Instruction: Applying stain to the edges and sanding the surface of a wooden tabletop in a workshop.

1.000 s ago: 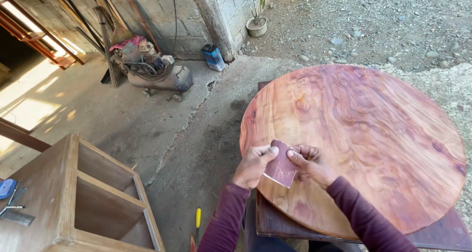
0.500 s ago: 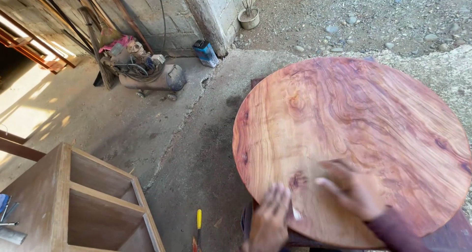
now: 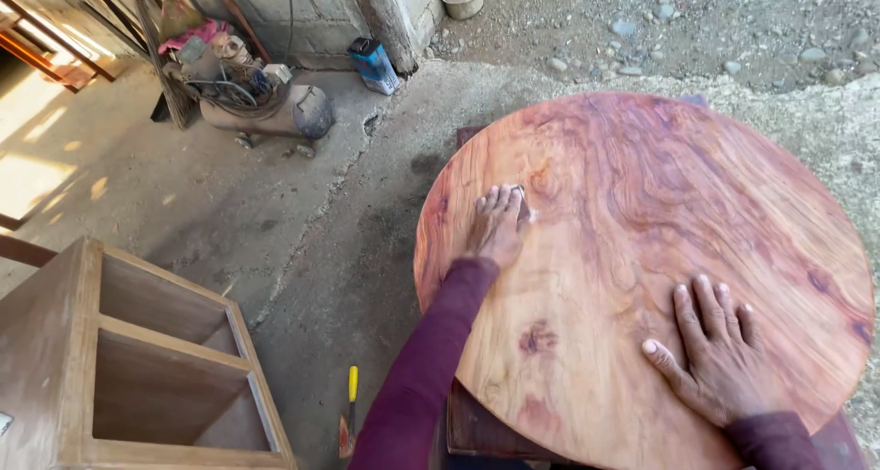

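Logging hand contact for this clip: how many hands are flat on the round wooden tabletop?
2. The left hand lies near the tabletop's left edge, covering a small sheet; the right hand lies flat near its lower right.

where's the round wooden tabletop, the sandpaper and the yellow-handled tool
round wooden tabletop (image 3: 642,204): head view, bare grain in the upper middle of the top.
sandpaper (image 3: 523,204): head view, edge showing beside the left hand's fingers.
yellow-handled tool (image 3: 352,384): head view, on the yellow handle.
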